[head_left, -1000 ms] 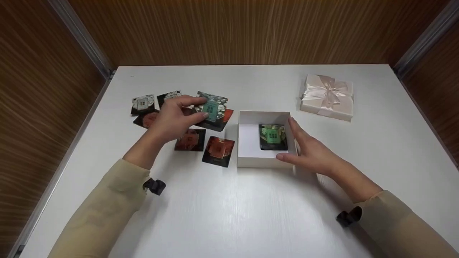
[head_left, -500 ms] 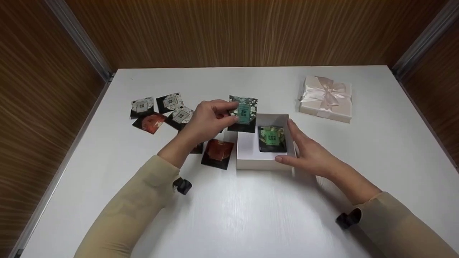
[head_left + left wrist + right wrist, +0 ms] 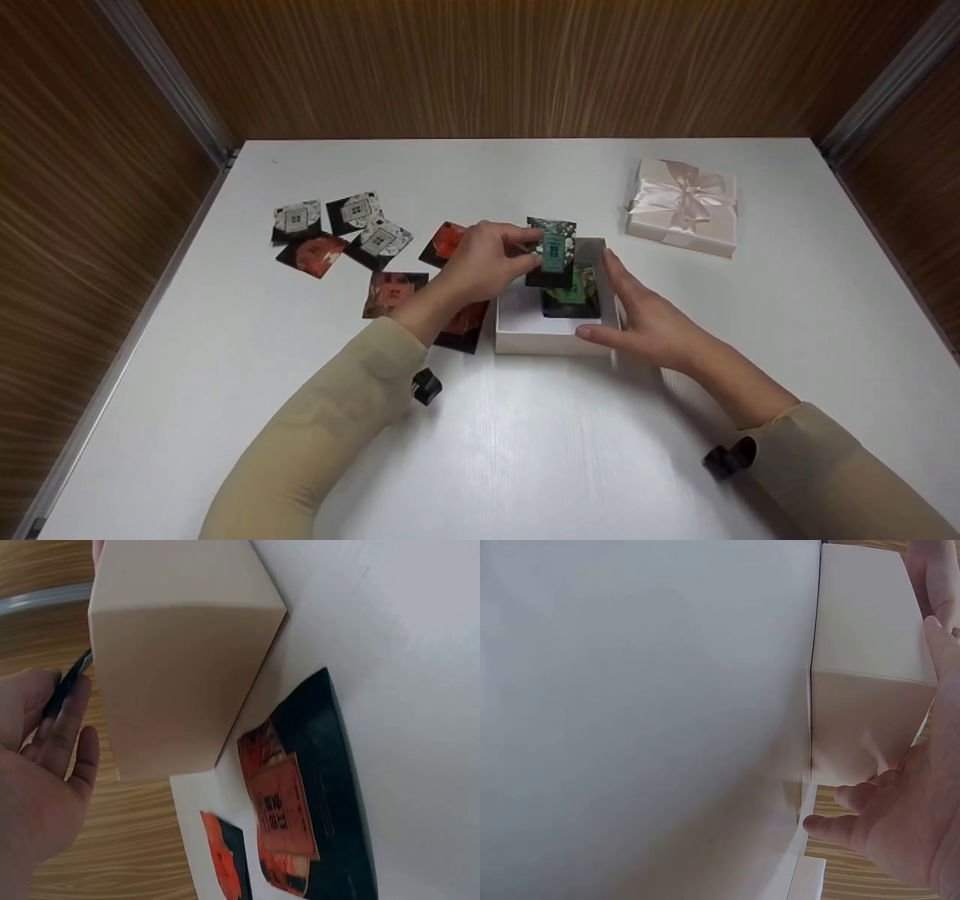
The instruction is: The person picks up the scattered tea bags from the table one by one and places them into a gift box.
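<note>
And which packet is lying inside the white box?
The packet with the bright green label; the left hand holds the teal-labelled packet, and the other packets lie on the table.

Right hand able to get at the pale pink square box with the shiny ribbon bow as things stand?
Probably yes. The right hand only touches the open white square box, and nothing visible stands between it and the pale pink box farther back. It would just have to leave the white box.

Light, apparently from overhead, pools as pale glare on the white surface point(image 3: 487, 442); soft shadows trail beneath both sleeves point(image 3: 322, 420). The wood-grain panel point(image 3: 480, 67) behind is dimmer. Lettering on the held sachet point(image 3: 553, 253) is blurred.
</note>
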The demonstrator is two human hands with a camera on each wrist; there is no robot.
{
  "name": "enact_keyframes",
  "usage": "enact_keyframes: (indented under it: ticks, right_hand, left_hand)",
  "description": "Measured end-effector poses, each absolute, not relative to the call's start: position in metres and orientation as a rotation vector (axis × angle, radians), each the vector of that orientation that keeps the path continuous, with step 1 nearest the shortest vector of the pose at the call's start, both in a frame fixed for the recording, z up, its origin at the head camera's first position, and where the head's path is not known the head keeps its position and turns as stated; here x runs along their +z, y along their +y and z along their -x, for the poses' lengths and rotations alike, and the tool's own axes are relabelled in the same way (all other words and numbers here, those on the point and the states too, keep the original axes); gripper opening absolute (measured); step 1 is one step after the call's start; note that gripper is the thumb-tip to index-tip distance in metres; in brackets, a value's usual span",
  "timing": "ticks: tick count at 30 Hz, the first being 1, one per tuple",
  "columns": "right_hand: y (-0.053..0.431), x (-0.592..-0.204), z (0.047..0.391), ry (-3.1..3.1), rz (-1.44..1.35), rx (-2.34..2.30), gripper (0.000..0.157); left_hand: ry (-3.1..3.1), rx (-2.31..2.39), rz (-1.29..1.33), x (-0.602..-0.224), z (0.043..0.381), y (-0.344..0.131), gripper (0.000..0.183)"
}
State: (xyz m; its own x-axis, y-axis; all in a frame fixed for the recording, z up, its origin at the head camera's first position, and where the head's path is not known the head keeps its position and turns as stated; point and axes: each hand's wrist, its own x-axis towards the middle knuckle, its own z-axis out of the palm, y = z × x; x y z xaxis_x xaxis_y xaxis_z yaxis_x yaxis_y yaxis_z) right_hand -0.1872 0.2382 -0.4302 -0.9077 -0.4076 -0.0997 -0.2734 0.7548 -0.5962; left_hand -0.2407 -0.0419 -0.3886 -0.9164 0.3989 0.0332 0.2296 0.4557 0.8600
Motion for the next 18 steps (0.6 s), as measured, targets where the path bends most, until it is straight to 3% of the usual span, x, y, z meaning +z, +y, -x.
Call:
enact_keyframes:
  ticks: [18]
  right_hand:
    - [0.240,-0.429,0.186,2.726,0.551,-0.868,0.119]
  left_hand:
    - [2.588,1.180,-0.644,-0.400,0.245,-0.005,0.040]
